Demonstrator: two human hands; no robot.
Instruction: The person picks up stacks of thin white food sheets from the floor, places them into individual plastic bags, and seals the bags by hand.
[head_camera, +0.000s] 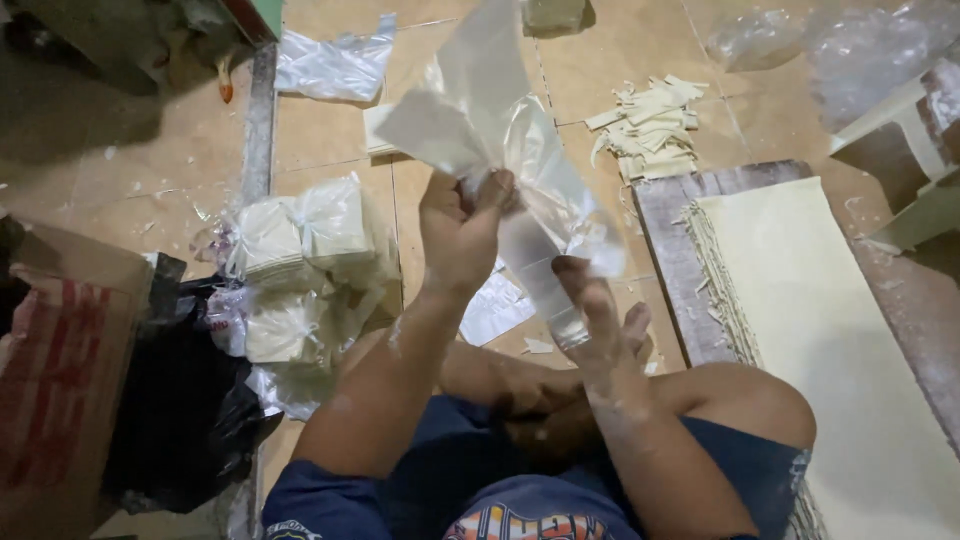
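Head view blurred the bag's contents, yet we pinched a crinkled clear plastic bag (530, 170) of pale flat sheets above our lap, left hand (458, 225) gripping its neck, right hand (600, 325) spread open under its tail, bagged stacks (300, 250) beside.

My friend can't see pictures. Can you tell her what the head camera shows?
A seated person's left hand and right hand hold up a clear plastic bag over a tiled floor. Filled bags of pale sheets lie left, a stack of dough sheets right.
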